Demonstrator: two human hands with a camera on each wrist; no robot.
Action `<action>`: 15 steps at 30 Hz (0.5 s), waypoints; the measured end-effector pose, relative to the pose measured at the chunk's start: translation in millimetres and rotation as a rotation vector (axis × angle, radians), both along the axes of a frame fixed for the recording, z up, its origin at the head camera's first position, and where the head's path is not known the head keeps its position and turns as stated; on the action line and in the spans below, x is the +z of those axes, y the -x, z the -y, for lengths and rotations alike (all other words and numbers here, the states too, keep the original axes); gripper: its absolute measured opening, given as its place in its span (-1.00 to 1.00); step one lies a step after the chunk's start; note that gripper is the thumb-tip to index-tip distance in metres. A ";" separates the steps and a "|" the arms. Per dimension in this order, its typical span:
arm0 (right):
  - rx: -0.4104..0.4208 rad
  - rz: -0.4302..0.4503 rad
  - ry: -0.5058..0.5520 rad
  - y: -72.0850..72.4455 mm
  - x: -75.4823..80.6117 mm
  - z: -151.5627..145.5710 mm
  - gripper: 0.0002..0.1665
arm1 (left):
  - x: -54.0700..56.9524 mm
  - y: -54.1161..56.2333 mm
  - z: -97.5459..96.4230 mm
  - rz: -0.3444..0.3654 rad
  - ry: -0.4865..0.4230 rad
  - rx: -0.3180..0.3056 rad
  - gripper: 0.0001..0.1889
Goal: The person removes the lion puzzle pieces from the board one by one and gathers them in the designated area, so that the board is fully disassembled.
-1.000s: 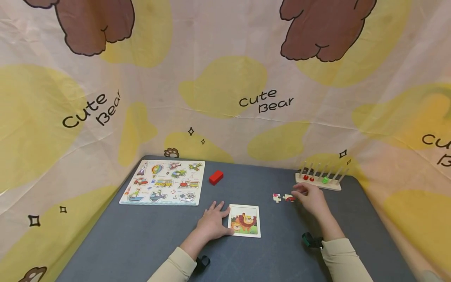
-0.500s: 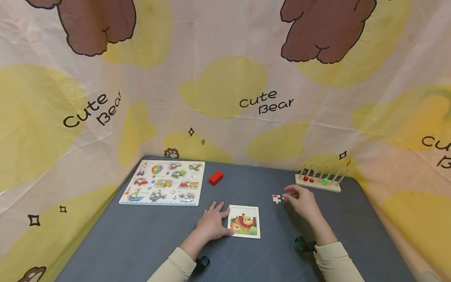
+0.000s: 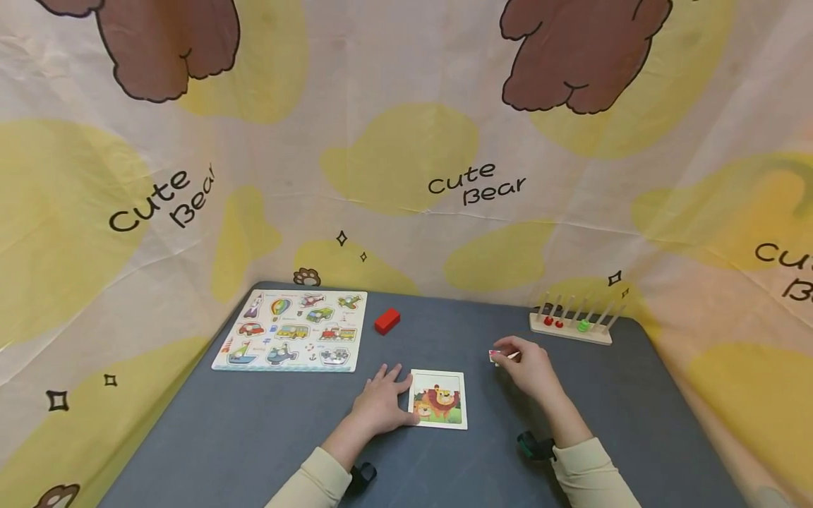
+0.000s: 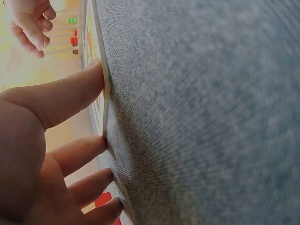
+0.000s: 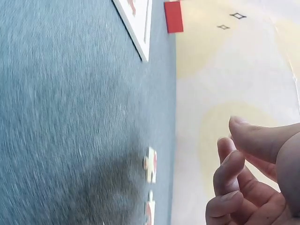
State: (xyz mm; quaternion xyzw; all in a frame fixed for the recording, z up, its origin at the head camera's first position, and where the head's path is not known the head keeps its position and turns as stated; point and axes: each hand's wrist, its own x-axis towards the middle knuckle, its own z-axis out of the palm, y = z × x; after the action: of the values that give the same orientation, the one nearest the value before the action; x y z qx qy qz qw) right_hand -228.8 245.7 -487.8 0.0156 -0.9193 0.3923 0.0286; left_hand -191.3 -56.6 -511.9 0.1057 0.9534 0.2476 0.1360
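A small white-rimmed jigsaw tray (image 3: pixel 438 373) with a lion picture lies in the middle of the table; its upper strip is pale. My left hand (image 3: pixel 378 405) rests spread at the tray's left side. In the left wrist view the thumb (image 4: pixel 89 79) lies over the rim, and the index fingertip touches its edge. To the right, my right hand (image 3: pixel 528 367) hovers over two loose jigsaw pieces, one upper piece (image 5: pixel 150 165) and one lower piece (image 5: pixel 149 212). Its fingers are loosely curled, with nothing between thumb and index. In the head view it mostly covers the pieces.
A vehicle peg puzzle board (image 3: pixel 288 330) lies at the back left. A red block (image 3: pixel 387 322) sits right of it. At the back right stands a wooden peg rack (image 3: pixel 571 330) with red and green beads. A printed cloth (image 3: pixel 394 155) hangs behind the table.
My right hand has moved left along the pieces, away from the peg rack, and now covers most of the left piece. My left hand stays at the tray.
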 end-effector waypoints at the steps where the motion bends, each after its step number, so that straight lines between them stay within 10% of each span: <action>1: 0.002 0.001 0.003 -0.7 0.0 2.3 -0.71 | 0.3 0.0 0.1 -0.001 0.000 -0.001 -0.15; 15: 0.036 -0.001 0.022 -5.9 -2.2 27.2 -0.70 | -1.4 0.5 0.2 0.001 0.002 0.000 -0.14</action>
State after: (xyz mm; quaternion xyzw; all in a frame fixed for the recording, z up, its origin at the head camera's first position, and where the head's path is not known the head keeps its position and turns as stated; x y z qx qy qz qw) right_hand -223.0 218.5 -490.1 0.0321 -0.9145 0.4028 0.0223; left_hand -191.8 -56.8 -513.3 0.1056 0.9536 0.2469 0.1363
